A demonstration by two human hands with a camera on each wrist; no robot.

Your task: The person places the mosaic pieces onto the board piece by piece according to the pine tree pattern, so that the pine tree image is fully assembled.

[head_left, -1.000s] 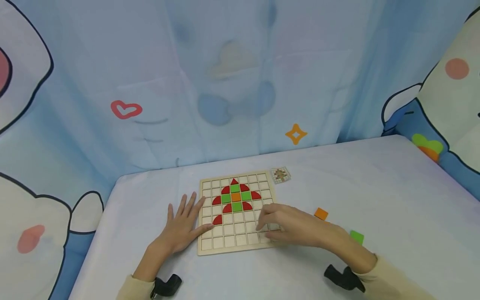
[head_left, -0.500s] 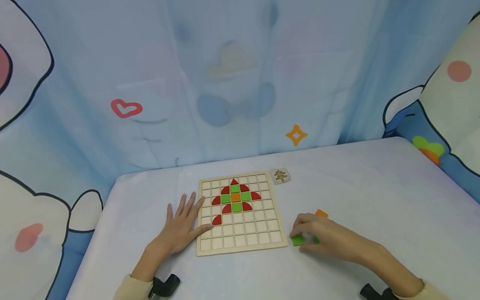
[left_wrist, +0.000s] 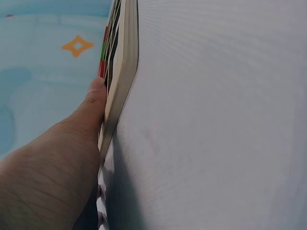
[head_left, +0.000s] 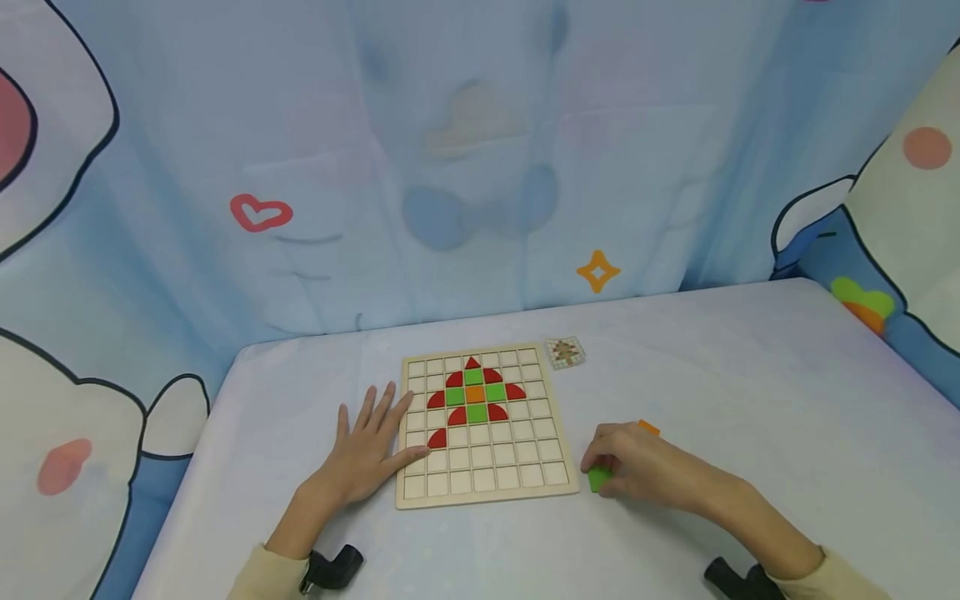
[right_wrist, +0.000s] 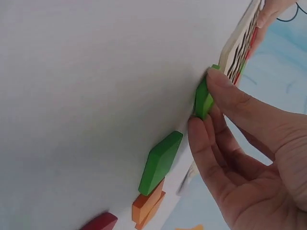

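Observation:
My left hand (head_left: pixel 363 462) lies spread at the left edge of a wooden grid board (head_left: pixel 491 479), its fingertips and thumb over the rim. In the left wrist view the thumb (left_wrist: pixel 91 108) rests along the board's edge. Red, green and orange tiles fill part of the grid, with a red triangle (head_left: pixel 472 363) at the top and an orange square (head_left: pixel 475 393) in the middle. Just right of the board, my right hand (head_left: pixel 645 467) pinches a green square tile (right_wrist: pixel 204 98) by its edges between thumb and fingertips, low over the tablecloth.
Another green tile (right_wrist: pixel 160 163), stacked orange tiles (right_wrist: pixel 147 206) and a dark red tile (right_wrist: pixel 100 222) lie near the right hand. A small pattern card (head_left: pixel 566 352) sits at the board's back right corner. A blue curtain (head_left: pixel 480 167) hangs behind the table.
My right hand has moved from over the board's lower right to the table beside it, and its thumb and fingers have closed on the green tile. The left hand stays put.

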